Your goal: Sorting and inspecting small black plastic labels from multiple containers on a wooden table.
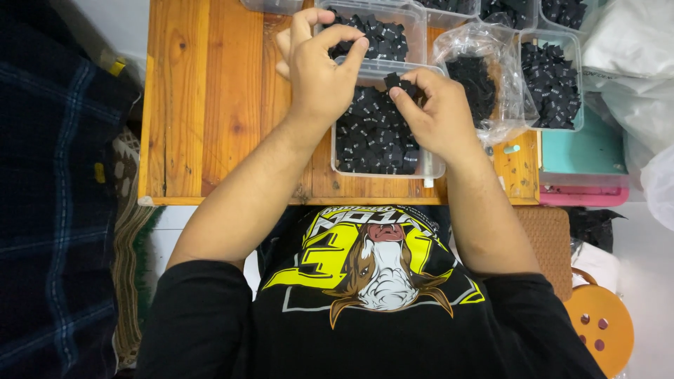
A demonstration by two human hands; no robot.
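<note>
Head view, looking down over a wooden tabletop (203,98). A clear plastic tray (379,165) is sitting near the tabletop's near edge, filled with small black folded tags (372,133).

The left hand (319,70) is hovering over the far-left corner of that tray, thumb and forefinger curled toward each other with a gap between the tips; whether anything is being pinched there cannot be told. The right hand (439,116) is working over the tray's far-right side, fingers closing on one black tag (400,84) held just above the heap. The two hands are near each other but not touching.

Farther away, a second clear tray (404,24) of the same black pieces is lying just beyond the left hand. To the right, a clear plastic bag (484,74) of black pieces is slumping beside another filled tray (558,84). A teal box (583,151) is sitting at the far right edge, off the tabletop.
</note>
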